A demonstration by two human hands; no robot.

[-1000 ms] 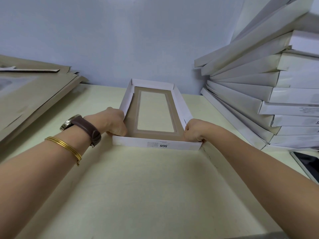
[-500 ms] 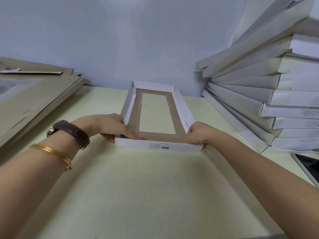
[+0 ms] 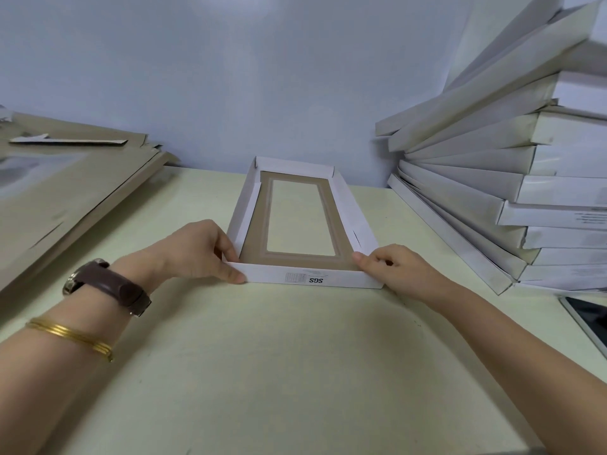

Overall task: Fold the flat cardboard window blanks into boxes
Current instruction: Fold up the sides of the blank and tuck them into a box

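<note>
White cardboard box (image 3: 345,280), left hand (image 3: 200,251) gripping its near-left corner, right hand (image 3: 400,270) pinching near-right corner

The box (image 3: 300,224) sits mid-surface (image 3: 262,356), flat blanks (image 3: 65,192) to its left, stacked boxes (image 3: 509,178) to its right.

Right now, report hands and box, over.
Left hand pinches box, near-left corner. Right hand pinches near-right corner. Four walls up. Stack of boxes at right, clear of it.
</note>
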